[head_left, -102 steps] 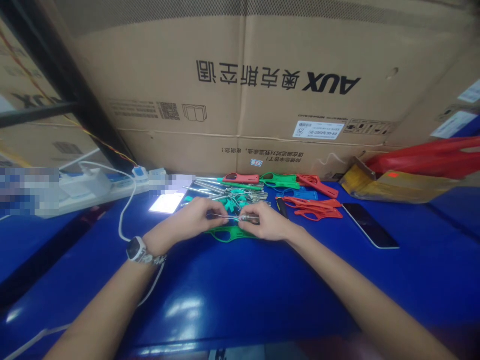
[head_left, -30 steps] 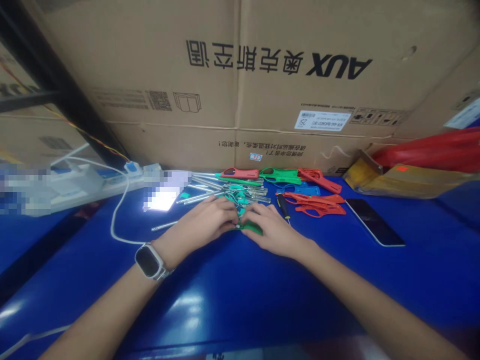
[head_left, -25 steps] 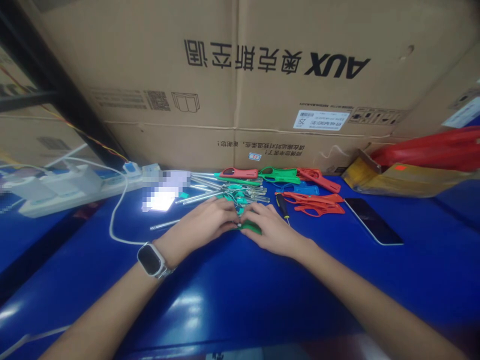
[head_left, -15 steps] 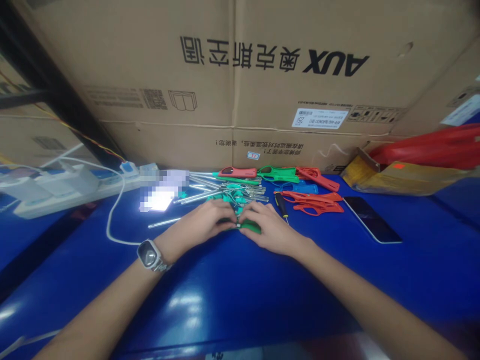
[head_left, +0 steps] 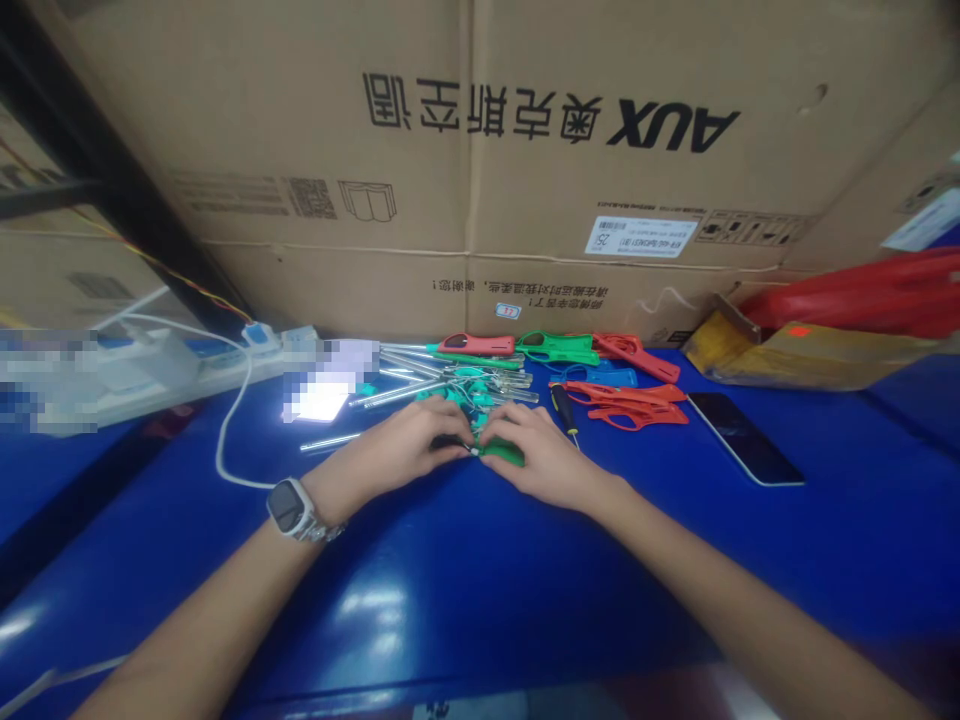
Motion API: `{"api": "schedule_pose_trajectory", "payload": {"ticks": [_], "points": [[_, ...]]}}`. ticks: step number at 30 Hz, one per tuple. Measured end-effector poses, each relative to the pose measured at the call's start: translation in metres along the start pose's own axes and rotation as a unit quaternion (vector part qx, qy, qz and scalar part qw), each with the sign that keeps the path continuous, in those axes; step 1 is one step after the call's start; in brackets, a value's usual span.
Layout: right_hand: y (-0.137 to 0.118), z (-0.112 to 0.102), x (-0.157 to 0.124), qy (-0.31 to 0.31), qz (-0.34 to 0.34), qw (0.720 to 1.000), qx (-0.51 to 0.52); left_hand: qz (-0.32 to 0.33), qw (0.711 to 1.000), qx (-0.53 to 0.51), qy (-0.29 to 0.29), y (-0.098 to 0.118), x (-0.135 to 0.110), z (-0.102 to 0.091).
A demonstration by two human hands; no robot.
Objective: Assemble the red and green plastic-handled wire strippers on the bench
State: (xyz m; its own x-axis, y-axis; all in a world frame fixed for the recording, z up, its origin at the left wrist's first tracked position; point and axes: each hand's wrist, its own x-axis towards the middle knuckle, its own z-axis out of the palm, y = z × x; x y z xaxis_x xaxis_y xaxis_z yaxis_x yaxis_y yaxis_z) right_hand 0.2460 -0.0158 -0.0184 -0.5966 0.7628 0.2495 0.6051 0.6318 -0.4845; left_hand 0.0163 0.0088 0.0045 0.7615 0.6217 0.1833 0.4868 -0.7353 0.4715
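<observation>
My left hand (head_left: 416, 432) is closed in a pinch at the middle of the table, and its fingers largely hide what they grip. Facing it, my right hand (head_left: 544, 450) is closed around a green lighter handle (head_left: 504, 454), with a small white and dark bit showing at the handle's left end between the fingertips. A thin metal tube (head_left: 330, 442) sticks out behind my left hand; whether it joins the handle is hidden. Just beyond both hands lies a pile of metal lighter tubes (head_left: 405, 393) with teal parts and clear pieces (head_left: 517, 380).
Red (head_left: 480, 345), green (head_left: 559, 347), blue (head_left: 607, 375) and orange lighter shells (head_left: 637, 400) lie behind my right hand, near a black-and-yellow screwdriver (head_left: 564, 408). A phone (head_left: 742, 438) and a yellow box (head_left: 817, 358) are rightward. A power strip (head_left: 187, 375) stands left; a large carton (head_left: 450, 220) closes the back.
My left wrist has turned and shifted slightly left, and the thin metal tube tilts a little differently. My right hand stays almost still on the green lighter handle.
</observation>
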Motion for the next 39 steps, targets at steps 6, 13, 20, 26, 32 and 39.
{"api": "schedule_pose_trajectory", "payload": {"ticks": [6,13,20,26,32,39], "points": [[-0.001,0.001,0.001,0.003,0.004,1.000,0.001,-0.005,0.999,0.042,0.033,0.003,0.001,0.000],[-0.002,0.000,0.001,0.004,0.005,1.000,0.007,0.002,0.999,-0.009,0.040,-0.001,0.002,0.008],[-0.001,0.000,0.000,0.001,0.006,1.000,-0.003,0.004,0.999,-0.035,0.031,-0.002,0.001,0.003],[-0.003,-0.001,-0.001,-0.005,0.012,1.000,-0.003,0.010,0.999,-0.031,0.022,-0.001,0.003,0.008],[-0.003,-0.001,-0.001,-0.005,0.013,1.000,-0.002,-0.018,1.000,-0.013,0.022,0.006,0.003,0.006],[0.000,-0.001,-0.001,-0.001,0.006,1.000,0.006,-0.109,0.991,0.061,0.045,0.001,-0.014,-0.020]]}}
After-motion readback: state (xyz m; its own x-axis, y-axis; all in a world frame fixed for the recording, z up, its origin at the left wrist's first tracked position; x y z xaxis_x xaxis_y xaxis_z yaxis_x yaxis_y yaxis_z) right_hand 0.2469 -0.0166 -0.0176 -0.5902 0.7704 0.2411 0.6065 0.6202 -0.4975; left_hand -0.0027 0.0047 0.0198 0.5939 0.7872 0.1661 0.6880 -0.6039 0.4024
